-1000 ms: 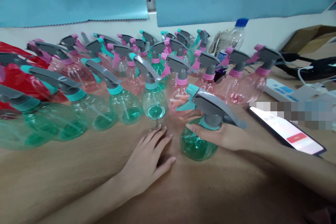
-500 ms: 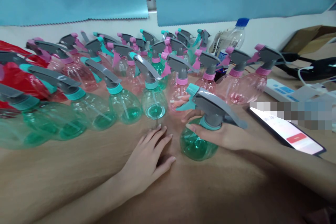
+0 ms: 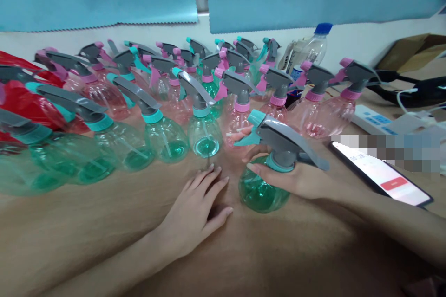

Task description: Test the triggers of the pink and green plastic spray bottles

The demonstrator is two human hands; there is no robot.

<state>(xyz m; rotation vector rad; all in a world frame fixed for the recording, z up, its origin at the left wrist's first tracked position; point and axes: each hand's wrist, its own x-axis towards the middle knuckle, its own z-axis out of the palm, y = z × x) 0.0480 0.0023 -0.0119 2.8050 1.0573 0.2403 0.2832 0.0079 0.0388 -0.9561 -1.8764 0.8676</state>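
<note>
My right hand is wrapped round the neck of a green spray bottle with a grey and teal trigger head. That bottle stands upright on the wooden table, and its nozzle points left. Part of my fingers is hidden behind it. My left hand lies flat on the table, left of the bottle, with fingers spread and holding nothing. Just beyond my left fingertips is another green spray bottle. Behind my right hand stands a pink spray bottle.
Several green and pink spray bottles fill the back and left. A red plastic bag is at far left. On the right are a lit phone, a white power strip, cables and a cardboard box. A clear blue-capped bottle stands behind.
Almost nothing differs. Both hands keep their places, the right one still round the green spray bottle; the view has shifted very slightly.
</note>
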